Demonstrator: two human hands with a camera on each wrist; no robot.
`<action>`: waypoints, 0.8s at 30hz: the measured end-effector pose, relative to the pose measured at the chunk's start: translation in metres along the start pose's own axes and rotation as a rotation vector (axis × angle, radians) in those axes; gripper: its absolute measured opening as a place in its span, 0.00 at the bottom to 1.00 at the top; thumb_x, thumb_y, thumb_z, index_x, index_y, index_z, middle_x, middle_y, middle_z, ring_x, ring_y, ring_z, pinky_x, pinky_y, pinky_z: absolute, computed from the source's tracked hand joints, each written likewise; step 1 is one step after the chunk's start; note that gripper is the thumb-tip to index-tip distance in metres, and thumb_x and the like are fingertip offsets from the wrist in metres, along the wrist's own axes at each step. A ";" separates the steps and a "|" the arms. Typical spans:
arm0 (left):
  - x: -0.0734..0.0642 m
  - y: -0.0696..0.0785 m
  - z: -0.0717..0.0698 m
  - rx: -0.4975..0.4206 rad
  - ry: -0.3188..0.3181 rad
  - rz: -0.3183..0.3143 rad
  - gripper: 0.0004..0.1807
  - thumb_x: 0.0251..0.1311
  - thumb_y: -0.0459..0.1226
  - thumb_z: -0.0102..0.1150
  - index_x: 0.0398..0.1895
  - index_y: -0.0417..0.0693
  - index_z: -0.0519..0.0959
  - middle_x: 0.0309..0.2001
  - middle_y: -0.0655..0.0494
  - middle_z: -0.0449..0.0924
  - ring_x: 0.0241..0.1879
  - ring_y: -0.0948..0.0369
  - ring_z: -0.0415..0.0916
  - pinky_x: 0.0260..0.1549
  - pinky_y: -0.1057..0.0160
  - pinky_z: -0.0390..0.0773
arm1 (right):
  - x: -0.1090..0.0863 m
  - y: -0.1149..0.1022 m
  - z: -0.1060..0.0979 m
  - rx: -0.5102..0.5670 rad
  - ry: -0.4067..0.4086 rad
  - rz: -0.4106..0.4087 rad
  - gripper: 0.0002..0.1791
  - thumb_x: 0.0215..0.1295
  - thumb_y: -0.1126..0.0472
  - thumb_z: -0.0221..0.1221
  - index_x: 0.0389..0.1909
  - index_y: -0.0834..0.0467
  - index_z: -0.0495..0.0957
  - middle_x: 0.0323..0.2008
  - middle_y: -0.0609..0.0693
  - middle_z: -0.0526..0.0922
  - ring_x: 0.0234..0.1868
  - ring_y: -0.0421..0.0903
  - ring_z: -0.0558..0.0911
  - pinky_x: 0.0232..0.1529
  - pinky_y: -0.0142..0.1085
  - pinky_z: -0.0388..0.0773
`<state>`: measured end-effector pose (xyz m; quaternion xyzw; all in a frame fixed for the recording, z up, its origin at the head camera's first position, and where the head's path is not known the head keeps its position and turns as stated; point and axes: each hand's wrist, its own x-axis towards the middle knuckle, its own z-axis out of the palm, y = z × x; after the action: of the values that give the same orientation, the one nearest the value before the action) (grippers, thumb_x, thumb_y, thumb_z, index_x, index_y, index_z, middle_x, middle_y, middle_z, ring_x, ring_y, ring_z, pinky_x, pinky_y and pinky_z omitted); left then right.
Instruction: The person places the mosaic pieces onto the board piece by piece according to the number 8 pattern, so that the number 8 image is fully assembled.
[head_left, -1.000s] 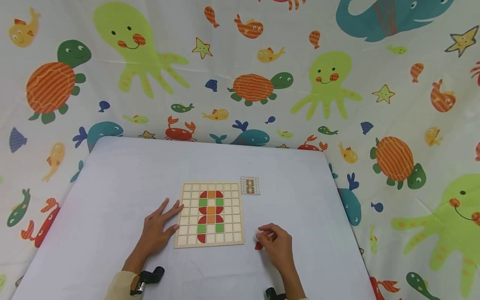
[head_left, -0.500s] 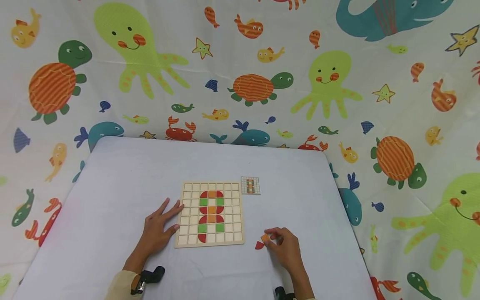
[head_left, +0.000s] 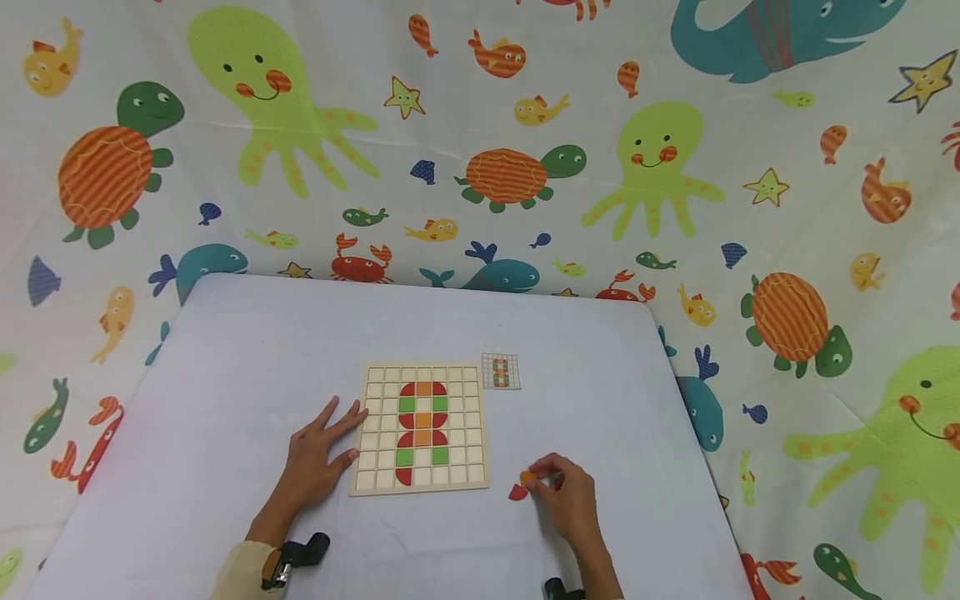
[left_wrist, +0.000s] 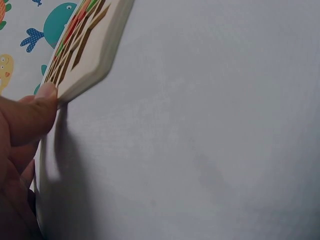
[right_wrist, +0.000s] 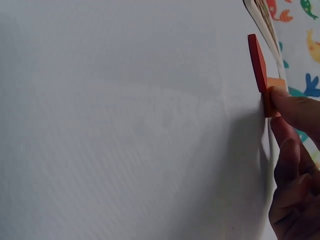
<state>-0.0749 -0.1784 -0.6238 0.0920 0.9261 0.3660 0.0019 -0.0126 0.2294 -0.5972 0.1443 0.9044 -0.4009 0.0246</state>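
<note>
A wooden grid board (head_left: 465, 379) lies on the white table, with red quarter-round, orange square and green square tiles set in its middle columns. Along its left edge rests my left hand (head_left: 311, 462), fingers spread, thumb and fingertips touching the frame; the left wrist view shows the thumb (left_wrist: 47, 95) at the board's corner. To the right of the board, my right hand (head_left: 567, 496) pinches an orange square tile (head_left: 527, 478) between thumb and finger. Right beside that tile is a red quarter-round tile (head_left: 517, 492) on the table, seen edge-on in the right wrist view.
A small pattern card (head_left: 501, 372) with a printed grid lies at the board's upper right corner. The white tabletop (head_left: 615, 392) extends around the board. Behind it hangs a curtain (head_left: 517, 108) printed with sea animals.
My right hand has shifted a little right from beside the board and now pinches the orange tile, uncovering the red tile beside it. The left hand stays in place.
</note>
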 end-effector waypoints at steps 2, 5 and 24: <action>0.000 0.000 0.000 0.002 0.001 0.001 0.37 0.62 0.32 0.72 0.76 0.54 0.75 0.79 0.45 0.68 0.83 0.36 0.52 0.69 0.27 0.53 | 0.000 0.000 0.002 0.024 0.009 -0.005 0.10 0.57 0.64 0.78 0.34 0.48 0.88 0.30 0.42 0.87 0.27 0.40 0.74 0.29 0.29 0.72; 0.000 -0.001 0.000 0.002 0.001 0.000 0.37 0.62 0.32 0.72 0.76 0.54 0.75 0.79 0.46 0.68 0.83 0.36 0.51 0.69 0.28 0.53 | -0.001 -0.002 0.004 0.059 0.046 -0.027 0.09 0.57 0.64 0.78 0.33 0.48 0.88 0.29 0.43 0.87 0.26 0.39 0.73 0.28 0.29 0.70; 0.000 -0.001 0.001 0.009 0.006 -0.003 0.37 0.62 0.32 0.72 0.76 0.54 0.74 0.79 0.45 0.68 0.83 0.36 0.52 0.69 0.28 0.53 | 0.001 -0.056 0.049 0.237 -0.080 -0.118 0.08 0.59 0.59 0.77 0.32 0.44 0.88 0.30 0.40 0.88 0.24 0.36 0.74 0.25 0.28 0.71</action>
<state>-0.0749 -0.1785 -0.6249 0.0896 0.9278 0.3621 -0.0008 -0.0324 0.1580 -0.5906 0.0766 0.8558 -0.5113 0.0198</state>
